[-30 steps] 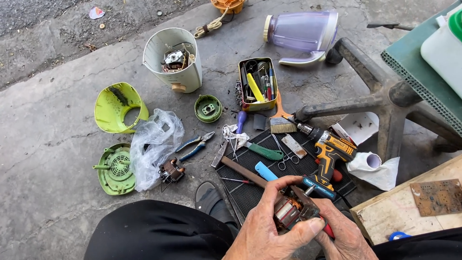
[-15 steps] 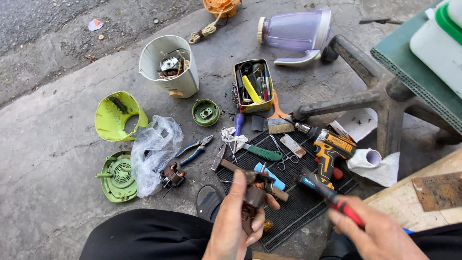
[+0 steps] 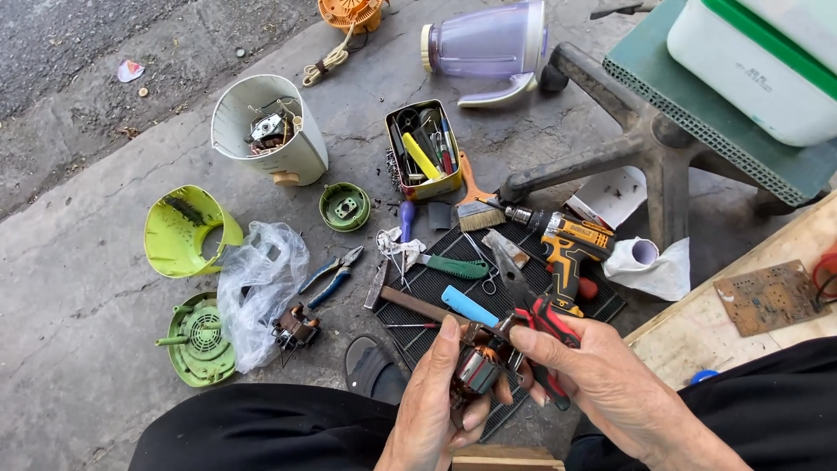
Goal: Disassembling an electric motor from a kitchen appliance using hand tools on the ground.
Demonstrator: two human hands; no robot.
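Left fingers [image 3: 446, 349] clamped on motor [image 3: 478, 366], copper windings showing, held near centre above lap. Right fingers [image 3: 545, 344] closed round red-and-black pliers [image 3: 545, 327], tip touching motor's right side. Left hand [image 3: 432, 410], right hand [image 3: 619, 392] close together. Just beyond: black mat [image 3: 436, 288] with blue-handled tool [image 3: 466, 305], drill [image 3: 567, 249], brush [image 3: 475, 205]. Farther: yellow tin [image 3: 423, 148] of tools, blender jug [image 3: 488, 44]. Left: plastic bag [image 3: 261, 279], green housings [image 3: 183, 231]
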